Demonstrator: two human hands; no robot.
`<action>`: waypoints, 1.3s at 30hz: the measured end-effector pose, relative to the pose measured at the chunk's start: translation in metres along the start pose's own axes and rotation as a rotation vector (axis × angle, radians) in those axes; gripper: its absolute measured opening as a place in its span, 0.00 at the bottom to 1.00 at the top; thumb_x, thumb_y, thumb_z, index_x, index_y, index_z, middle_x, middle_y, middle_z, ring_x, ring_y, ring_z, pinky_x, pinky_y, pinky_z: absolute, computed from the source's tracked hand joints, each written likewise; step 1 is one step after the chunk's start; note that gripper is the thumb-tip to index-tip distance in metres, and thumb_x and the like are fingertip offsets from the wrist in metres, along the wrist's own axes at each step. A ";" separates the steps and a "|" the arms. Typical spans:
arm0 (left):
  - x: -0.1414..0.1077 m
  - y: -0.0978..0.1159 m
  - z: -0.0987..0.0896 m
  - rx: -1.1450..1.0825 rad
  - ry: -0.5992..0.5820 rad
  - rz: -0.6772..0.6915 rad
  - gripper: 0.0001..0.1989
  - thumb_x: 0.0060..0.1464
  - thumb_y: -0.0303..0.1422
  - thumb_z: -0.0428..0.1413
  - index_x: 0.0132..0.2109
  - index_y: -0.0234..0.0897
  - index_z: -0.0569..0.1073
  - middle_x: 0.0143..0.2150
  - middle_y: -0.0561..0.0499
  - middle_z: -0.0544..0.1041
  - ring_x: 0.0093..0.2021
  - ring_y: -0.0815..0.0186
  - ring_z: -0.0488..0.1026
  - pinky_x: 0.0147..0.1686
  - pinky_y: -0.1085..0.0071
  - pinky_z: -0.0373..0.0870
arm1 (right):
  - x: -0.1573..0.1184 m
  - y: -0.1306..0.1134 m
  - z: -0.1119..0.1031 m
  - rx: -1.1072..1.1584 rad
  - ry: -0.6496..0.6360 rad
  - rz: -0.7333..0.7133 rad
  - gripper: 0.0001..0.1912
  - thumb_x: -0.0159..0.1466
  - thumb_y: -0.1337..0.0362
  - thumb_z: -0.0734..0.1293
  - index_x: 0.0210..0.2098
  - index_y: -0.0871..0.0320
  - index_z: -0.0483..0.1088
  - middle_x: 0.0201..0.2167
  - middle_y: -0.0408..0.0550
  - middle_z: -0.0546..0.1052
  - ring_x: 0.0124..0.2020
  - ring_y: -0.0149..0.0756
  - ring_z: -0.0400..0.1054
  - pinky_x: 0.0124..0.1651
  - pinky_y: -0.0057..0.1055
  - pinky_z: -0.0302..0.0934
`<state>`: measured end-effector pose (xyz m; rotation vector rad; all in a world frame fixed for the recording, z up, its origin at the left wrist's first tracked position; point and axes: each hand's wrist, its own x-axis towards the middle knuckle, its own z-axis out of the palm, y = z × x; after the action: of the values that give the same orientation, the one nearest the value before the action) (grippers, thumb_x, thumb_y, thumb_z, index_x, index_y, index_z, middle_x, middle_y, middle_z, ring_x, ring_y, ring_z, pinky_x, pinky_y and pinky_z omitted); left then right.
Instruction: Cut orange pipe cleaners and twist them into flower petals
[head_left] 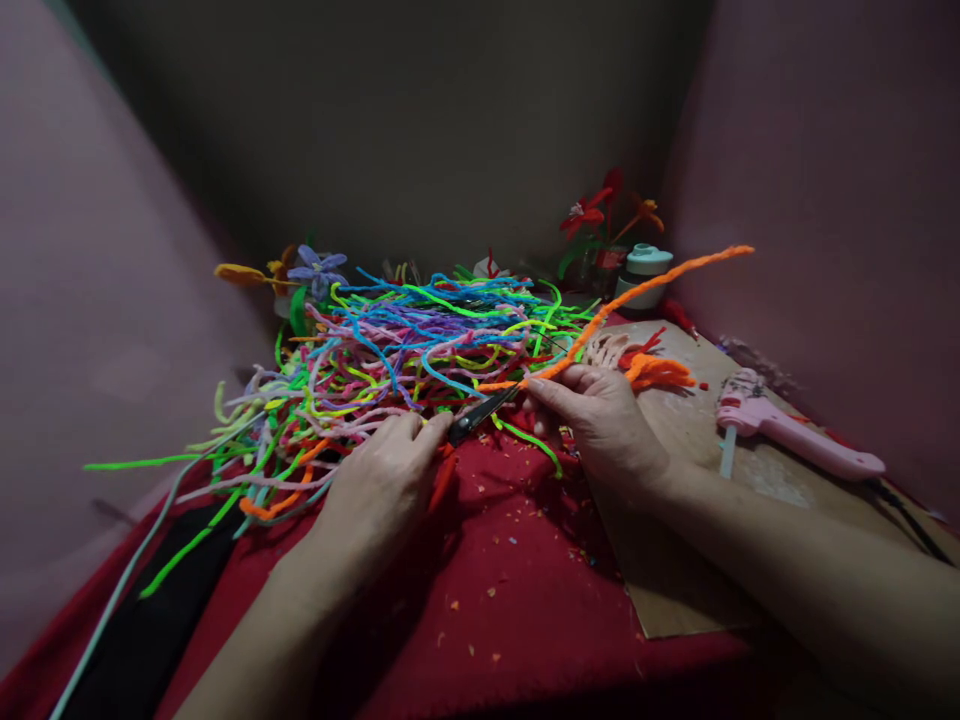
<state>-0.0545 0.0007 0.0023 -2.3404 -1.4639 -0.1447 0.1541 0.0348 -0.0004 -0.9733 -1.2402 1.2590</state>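
Hands (611,425), fuzzy orange stem (637,291), pointed scissors (486,411)

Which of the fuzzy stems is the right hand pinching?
The long orange stem at the fingertips of the right hand; one end rises past the mint-lidded container, while the heaped stems lie in a tangle.

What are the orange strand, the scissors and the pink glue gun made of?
Orange strand: probably chenille, matte and fuzzy-edged; its inside is hidden.
Scissors: blades likely metal, judging by their dark, slight sheen.
Glue gun: probably hard plastic, its pink body smooth with a soft shine.
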 end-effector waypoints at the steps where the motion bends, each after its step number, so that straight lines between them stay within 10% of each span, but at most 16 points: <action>1: 0.000 0.000 0.000 -0.002 -0.003 0.000 0.17 0.57 0.26 0.44 0.52 0.34 0.67 0.34 0.45 0.70 0.34 0.61 0.67 0.28 0.70 0.64 | 0.000 0.000 0.000 -0.004 -0.003 -0.001 0.12 0.57 0.60 0.66 0.22 0.62 0.69 0.16 0.45 0.71 0.15 0.25 0.60 0.16 0.24 0.49; 30: -0.001 0.005 -0.010 0.044 -0.023 -0.015 0.17 0.54 0.22 0.45 0.49 0.33 0.69 0.37 0.43 0.71 0.37 0.57 0.69 0.33 0.65 0.69 | -0.002 0.000 0.001 0.043 -0.029 0.035 0.11 0.56 0.62 0.67 0.23 0.64 0.69 0.19 0.45 0.72 0.15 0.22 0.61 0.16 0.21 0.52; 39: -0.003 0.000 -0.003 -0.335 -0.051 0.069 0.17 0.56 0.25 0.41 0.50 0.32 0.68 0.43 0.42 0.73 0.42 0.59 0.70 0.41 0.64 0.67 | 0.005 0.005 -0.003 0.088 -0.027 0.034 0.11 0.56 0.63 0.66 0.21 0.63 0.68 0.15 0.43 0.70 0.13 0.22 0.59 0.14 0.21 0.49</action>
<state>-0.0554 -0.0025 0.0039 -2.6730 -1.4756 -0.3373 0.1561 0.0404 -0.0047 -0.9198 -1.1833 1.3455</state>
